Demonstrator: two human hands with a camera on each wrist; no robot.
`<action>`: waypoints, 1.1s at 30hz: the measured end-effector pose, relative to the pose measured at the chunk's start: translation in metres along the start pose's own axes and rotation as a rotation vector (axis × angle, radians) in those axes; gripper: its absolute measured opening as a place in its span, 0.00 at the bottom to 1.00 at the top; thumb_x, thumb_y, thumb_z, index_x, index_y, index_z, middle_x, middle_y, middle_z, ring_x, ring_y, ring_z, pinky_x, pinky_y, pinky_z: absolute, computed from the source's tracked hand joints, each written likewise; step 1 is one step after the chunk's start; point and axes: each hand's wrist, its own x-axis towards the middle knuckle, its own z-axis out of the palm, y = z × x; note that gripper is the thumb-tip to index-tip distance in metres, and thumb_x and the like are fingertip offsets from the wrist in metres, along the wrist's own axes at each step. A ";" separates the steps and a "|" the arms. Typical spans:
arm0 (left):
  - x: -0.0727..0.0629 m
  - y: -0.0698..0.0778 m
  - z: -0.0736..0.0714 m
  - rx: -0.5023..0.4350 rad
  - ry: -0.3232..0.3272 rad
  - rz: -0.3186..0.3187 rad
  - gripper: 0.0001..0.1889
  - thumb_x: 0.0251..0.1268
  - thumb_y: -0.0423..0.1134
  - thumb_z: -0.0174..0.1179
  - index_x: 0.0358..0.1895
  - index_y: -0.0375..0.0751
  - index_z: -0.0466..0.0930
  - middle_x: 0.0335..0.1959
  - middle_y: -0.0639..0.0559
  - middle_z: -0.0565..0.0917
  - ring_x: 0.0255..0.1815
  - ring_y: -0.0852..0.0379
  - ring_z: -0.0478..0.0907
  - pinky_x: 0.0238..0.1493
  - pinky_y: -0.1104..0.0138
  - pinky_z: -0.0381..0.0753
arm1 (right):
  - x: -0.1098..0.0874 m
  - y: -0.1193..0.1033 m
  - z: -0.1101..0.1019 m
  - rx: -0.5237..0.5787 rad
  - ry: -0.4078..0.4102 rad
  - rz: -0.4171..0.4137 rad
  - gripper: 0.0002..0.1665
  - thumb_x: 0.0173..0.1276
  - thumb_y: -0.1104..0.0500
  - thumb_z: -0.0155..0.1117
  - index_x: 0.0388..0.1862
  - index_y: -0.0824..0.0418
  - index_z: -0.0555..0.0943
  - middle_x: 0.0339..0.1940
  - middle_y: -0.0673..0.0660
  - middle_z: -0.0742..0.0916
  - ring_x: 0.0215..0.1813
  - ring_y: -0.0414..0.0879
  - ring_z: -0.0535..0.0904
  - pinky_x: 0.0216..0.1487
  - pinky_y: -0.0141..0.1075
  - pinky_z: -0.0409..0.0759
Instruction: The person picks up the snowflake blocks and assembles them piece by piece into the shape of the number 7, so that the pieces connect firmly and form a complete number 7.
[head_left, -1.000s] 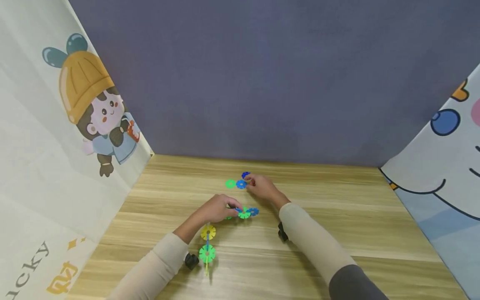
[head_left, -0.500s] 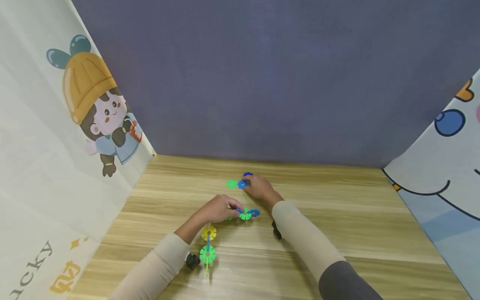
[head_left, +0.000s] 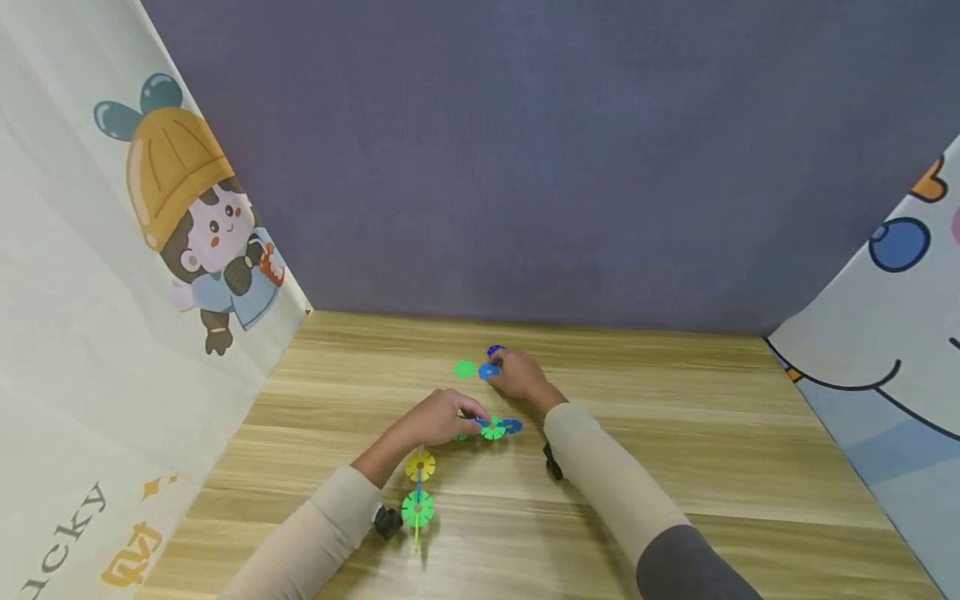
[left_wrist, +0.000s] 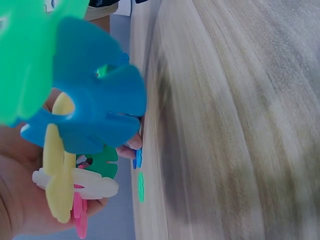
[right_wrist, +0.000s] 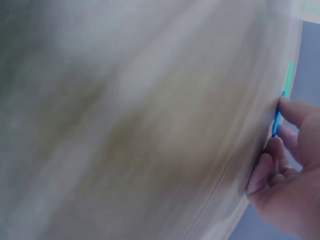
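My left hand [head_left: 435, 418] grips a linked chain of slotted plastic snowflake discs above the wooden table. From that hand a green disc [head_left: 492, 430] and a blue end disc [head_left: 513, 426] stick out to the right. A yellow disc [head_left: 420, 466] and another green disc [head_left: 417, 509] run toward the front. Close up in the left wrist view are a large blue disc [left_wrist: 102, 100], a pale yellow one [left_wrist: 60, 190], a white one [left_wrist: 97, 185] and a pink one [left_wrist: 80, 220]. Farther back, my right hand [head_left: 522, 375] pinches a loose blue snowflake disc [head_left: 487, 372] by its edge.
A loose green disc [head_left: 464, 368] lies left of the pinched one, and a dark blue disc [head_left: 496, 351] lies just behind the right fingers. A grey-blue panel [head_left: 525, 167] closes the table's back, with printed white panels [head_left: 67, 333] at both sides.
My right hand has come leftward over the loose blue disc and taken hold of it. That disc now tilts, slightly farther from the green one. The left hand stays nearly still with the chain.
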 end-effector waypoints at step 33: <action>0.000 -0.004 0.003 0.019 0.008 0.018 0.07 0.69 0.40 0.65 0.46 0.53 0.89 0.44 0.58 0.90 0.37 0.64 0.81 0.42 0.66 0.80 | -0.056 0.029 -0.022 0.273 -0.038 -0.029 0.13 0.72 0.60 0.63 0.53 0.62 0.79 0.26 0.51 0.82 0.25 0.40 0.74 0.28 0.32 0.74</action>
